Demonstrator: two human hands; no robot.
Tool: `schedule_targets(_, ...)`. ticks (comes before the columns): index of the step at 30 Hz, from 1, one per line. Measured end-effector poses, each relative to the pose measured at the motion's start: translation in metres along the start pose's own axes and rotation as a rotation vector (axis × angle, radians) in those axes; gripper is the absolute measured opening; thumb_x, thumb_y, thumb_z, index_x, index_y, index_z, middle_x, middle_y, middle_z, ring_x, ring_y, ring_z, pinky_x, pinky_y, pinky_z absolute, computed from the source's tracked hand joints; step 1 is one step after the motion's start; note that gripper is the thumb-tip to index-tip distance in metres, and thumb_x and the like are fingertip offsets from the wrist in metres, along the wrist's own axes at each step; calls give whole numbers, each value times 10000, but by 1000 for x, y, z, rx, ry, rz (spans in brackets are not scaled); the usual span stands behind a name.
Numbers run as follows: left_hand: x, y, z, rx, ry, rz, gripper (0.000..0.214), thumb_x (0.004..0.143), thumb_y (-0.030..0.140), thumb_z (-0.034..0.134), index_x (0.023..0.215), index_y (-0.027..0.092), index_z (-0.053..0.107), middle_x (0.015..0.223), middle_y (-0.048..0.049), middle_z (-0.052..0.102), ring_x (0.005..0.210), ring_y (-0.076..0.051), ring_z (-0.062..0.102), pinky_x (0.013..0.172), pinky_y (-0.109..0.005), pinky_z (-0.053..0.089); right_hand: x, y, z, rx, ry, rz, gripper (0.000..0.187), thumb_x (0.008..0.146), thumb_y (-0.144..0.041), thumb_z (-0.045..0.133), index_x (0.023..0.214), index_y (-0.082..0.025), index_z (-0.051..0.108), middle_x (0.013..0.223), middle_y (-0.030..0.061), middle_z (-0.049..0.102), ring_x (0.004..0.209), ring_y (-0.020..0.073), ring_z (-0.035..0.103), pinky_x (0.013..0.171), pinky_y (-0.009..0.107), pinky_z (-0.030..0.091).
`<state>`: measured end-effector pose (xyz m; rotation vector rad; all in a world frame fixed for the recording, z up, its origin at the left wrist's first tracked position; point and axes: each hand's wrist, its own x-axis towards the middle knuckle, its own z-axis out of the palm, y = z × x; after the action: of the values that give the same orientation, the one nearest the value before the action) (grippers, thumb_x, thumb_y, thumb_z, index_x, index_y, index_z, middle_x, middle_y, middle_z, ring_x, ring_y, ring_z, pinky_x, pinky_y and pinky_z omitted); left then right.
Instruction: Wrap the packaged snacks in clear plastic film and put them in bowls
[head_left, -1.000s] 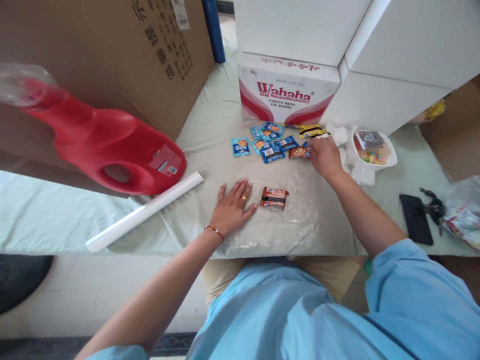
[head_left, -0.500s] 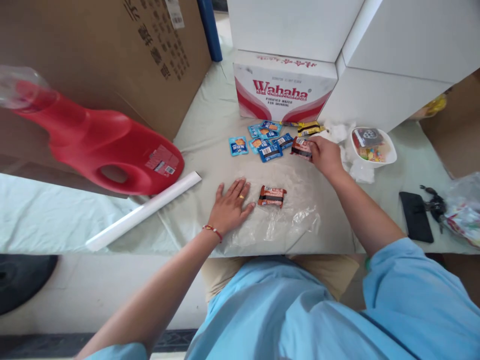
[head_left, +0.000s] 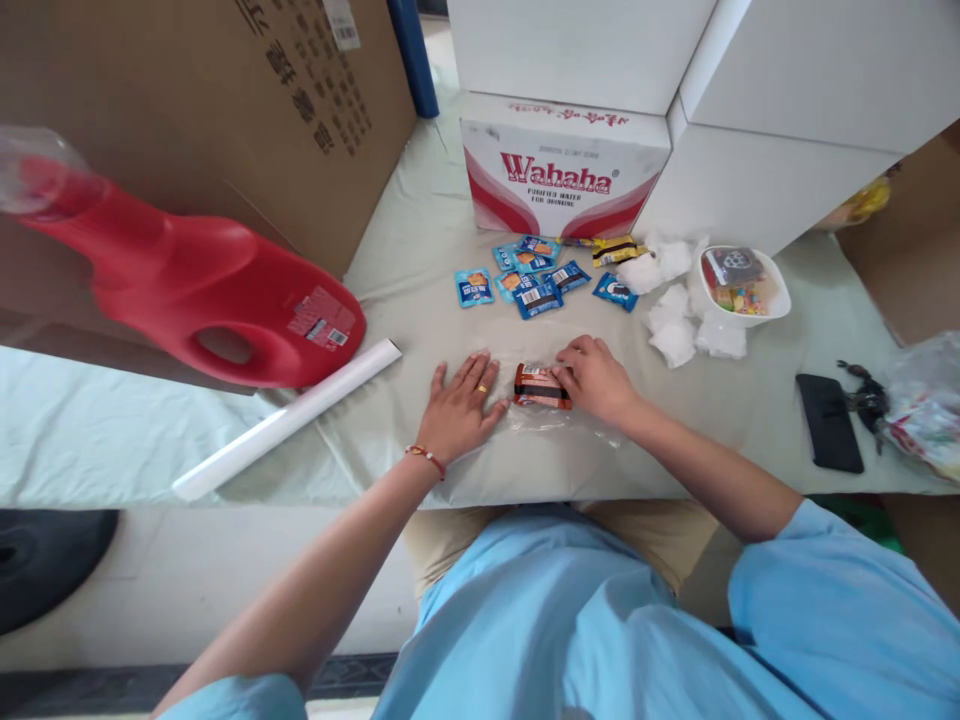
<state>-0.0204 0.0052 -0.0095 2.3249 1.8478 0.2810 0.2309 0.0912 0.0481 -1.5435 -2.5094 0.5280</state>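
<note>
White oval plastic tub (head_left: 777,306) contains a flat dark packet (head_left: 731,266) and small multicoloured pieces. Reddish-brown rectangular wrapped packet (head_left: 536,387) lies on clear crumpled plastic film (head_left: 547,421), between the hands. Left hand (head_left: 459,408): palm down, fingers extended, holding nothing. Right hand (head_left: 598,380): fingers bent, touching the reddish-brown packet's right end; pinch cannot be determined.

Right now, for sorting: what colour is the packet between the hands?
Packet: reddish brown, black band; head view.
</note>
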Motion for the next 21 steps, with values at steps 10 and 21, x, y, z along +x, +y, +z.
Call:
schedule_targets(10,0,2,-4,-25,-3,1,691,1059,547,375,1685,264,304,1738,-119,335,1609,-312,327,1320,-632,96,-10,-29,2,-167,-150,-219,564,949,-366,733,1461,-165,604,1437,189,637,1463,370,410,1181,529,349)
schedule_targets(21,-1,1,-1,-35,4,8,767,1054,597,355,1701,205,230,1752,-130,295,1633,-284,274,1332,-615,29,-12,3,14,-77,-148,-226,539,943,-277,686,1462,-171,588,1368,161,656,1267,344,538,1109,483,401)
